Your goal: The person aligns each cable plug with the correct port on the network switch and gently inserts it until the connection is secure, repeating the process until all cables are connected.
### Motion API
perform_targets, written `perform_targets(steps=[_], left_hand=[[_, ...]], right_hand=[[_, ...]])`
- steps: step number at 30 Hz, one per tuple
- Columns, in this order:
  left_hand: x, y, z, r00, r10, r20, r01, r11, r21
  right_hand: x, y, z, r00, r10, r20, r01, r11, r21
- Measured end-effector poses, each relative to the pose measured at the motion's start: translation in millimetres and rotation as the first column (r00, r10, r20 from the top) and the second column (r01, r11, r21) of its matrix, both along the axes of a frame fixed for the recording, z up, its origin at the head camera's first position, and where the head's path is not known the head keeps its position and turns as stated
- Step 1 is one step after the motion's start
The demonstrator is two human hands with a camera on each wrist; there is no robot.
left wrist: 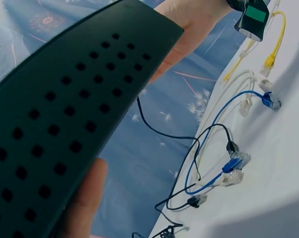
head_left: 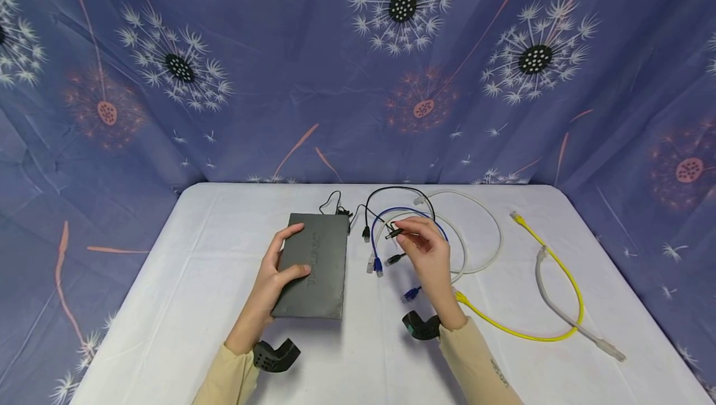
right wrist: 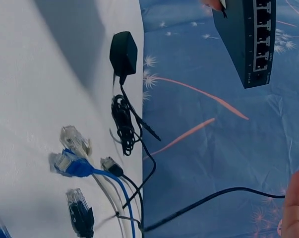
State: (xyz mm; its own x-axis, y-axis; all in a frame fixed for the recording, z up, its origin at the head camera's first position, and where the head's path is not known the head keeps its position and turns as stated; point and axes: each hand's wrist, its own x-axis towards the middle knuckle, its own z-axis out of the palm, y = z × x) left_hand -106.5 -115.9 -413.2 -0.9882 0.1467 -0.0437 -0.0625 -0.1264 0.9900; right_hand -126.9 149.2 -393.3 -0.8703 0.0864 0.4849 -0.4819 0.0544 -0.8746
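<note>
Backdrop: a blue-violet fabric curtain [head_left: 313, 82] printed with white and coral dandelions hung behind the table and along both sides.
Tabletop: a smooth white cloth [head_left: 184, 330] covered it, its far corners rounded.
Far right: a bright yellow network cable [head_left: 581, 313] curved in an open bow; a short, thick grey cable [head_left: 559, 313] crossed its lower bend.
Middle: a slim blue network cable [head_left: 399, 209], a long whitish cable [head_left: 500, 235] and a thin black network cable [head_left: 399, 187] lay in overlapping loops.
Plugs: one blue end sat just beside a clear one.
</note>
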Motion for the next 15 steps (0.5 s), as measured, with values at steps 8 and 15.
perform_targets(steps=[8,15], left_hand=[[1.0,5.5,1.5,1.000,-0.019,-0.016,0.019,0.999,0.025],[2.5,8.8,1.9,0.999,-0.026,-0.025,0.026,0.999,0.024]], right_hand=[[4.4,-3.7,8.7,0.999,-0.034,-0.015,0.034,0.998,0.048],[3.8,-6.5,7.5,0.997,-0.027,-0.073,0.036,0.992,0.125]])
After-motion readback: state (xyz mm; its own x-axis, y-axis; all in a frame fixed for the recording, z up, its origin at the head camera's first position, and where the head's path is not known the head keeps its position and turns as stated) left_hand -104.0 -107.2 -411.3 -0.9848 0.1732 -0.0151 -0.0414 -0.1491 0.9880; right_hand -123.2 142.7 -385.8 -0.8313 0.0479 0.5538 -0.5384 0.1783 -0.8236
